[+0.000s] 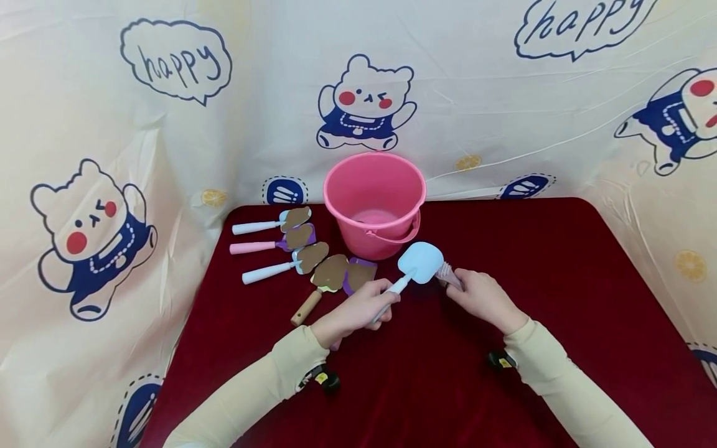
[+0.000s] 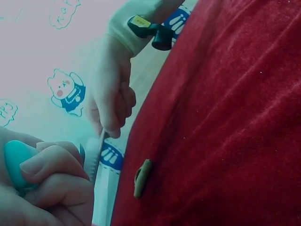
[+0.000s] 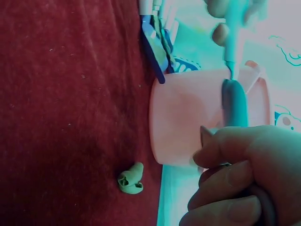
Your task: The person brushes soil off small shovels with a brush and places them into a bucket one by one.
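The left hand [image 1: 358, 308] is curling its fingers round the blue spatula [image 1: 421, 261], whose blade is showing just right of centre in the head view! Beside it, the right hand [image 1: 483, 295] is gripping the brush [image 1: 448, 275]; bristles are overlapping the blade's edge, though whether they're touching I can't tell. The bucket [image 1: 358, 233] is standing at upper centre, and five brown-topped spatulas [image 1: 329, 275] are lying left of centre on the red cloth [image 1: 588, 267].
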`<state>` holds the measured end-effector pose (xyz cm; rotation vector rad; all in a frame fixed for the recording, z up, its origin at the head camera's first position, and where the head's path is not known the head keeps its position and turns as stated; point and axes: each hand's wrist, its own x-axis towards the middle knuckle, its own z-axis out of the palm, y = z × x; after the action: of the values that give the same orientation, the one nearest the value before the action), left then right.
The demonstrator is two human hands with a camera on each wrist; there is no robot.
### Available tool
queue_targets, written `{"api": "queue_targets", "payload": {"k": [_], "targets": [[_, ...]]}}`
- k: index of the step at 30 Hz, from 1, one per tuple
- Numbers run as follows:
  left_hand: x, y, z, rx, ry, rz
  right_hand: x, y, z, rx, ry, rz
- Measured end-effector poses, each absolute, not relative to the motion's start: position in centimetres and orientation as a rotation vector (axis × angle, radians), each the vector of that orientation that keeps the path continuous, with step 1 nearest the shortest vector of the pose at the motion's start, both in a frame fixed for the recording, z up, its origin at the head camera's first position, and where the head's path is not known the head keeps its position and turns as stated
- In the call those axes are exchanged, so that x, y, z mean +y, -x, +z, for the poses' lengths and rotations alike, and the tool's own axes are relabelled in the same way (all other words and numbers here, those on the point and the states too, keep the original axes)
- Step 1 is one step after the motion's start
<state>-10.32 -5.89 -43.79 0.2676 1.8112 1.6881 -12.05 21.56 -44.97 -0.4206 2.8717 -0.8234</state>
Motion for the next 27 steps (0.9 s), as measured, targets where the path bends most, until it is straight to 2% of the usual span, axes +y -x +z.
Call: {"api": "queue_targets", "payload": {"k": [8, 16, 23, 27], "targets": [[-5.46, 10.22, -43.80, 1.812, -0.283, 1.681, 20.82, 11.50, -45.35, 2.794, 0.523, -0.807], [-5.48, 10.10, -43.33, 1.817, -0.280, 1.688, 21.76, 12.40, -44.70, 2.904, 0.431, -0.823], [-5.22, 10.23, -43.72, 1.801, -0.292, 1.672, 20.98, 11.64, -44.93, 2.769, 0.541, -0.838], [-5.14, 10.24, -43.85, 1.798, -0.307, 1.660, 21.18, 11.57, -44.71, 2.818, 0.515, -0.862]]}}
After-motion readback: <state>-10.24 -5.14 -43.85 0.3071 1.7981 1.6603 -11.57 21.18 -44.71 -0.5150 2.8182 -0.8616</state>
